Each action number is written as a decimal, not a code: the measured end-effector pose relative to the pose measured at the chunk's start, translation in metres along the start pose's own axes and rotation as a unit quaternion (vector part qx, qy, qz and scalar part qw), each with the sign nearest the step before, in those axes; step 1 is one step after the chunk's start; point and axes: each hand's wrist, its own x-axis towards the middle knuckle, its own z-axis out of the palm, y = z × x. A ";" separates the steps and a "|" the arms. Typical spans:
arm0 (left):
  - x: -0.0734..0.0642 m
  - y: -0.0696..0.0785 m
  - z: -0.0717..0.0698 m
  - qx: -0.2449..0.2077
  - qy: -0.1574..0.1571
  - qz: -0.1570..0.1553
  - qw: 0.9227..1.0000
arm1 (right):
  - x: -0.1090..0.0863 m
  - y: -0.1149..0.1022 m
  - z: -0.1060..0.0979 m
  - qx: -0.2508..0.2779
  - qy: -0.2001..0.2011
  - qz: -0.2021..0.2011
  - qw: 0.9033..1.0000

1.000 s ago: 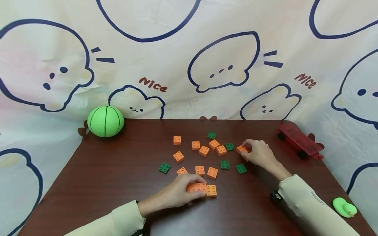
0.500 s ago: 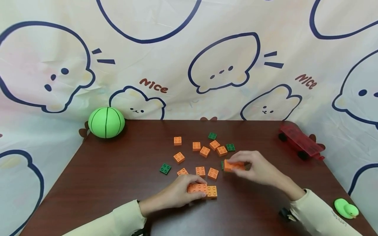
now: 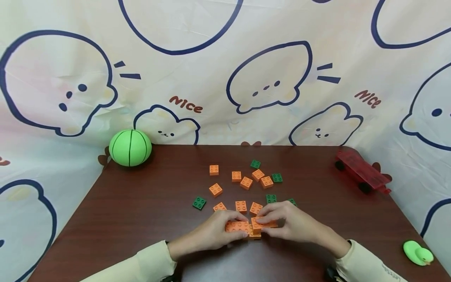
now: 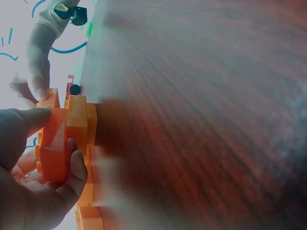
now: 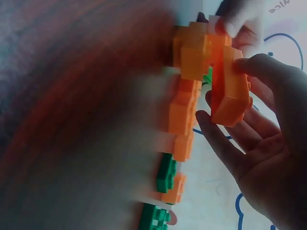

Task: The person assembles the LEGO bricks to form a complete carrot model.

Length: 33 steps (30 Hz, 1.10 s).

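The right hand (image 3: 295, 224), well to the right of and beyond the low stack of orange plastic bricks (image 3: 255, 236) a second ago, now sits at its right end; it pinches the same long orange studded brick (image 5: 230, 96), then at the edge of the loose pieces, now held over the stack and tilted in the right wrist view. Whether that brick touches the stack I cannot tell. The left hand (image 3: 216, 231) remains at the stack's left end, thumb and fingers clamped on its upper long brick (image 4: 53, 146). Unchanged beyond the stack on the dark brown wooden worktop (image 3: 148, 211) lie loose square orange bricks (image 3: 241, 206) and dark-green studded bricks (image 3: 271, 198); the lime-green ribbed ball (image 3: 130, 148) stays far beyond it, leftward.
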 end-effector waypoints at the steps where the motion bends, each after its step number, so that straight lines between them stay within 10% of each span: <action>1: 0.000 0.000 0.000 -0.005 -0.001 0.000 1.000 | 0.000 0.000 0.002 0.002 -0.003 -0.002 1.000; 33: 0.000 0.000 0.001 -0.002 0.001 0.019 1.000 | 0.007 0.004 0.009 0.032 -0.043 -0.035 0.998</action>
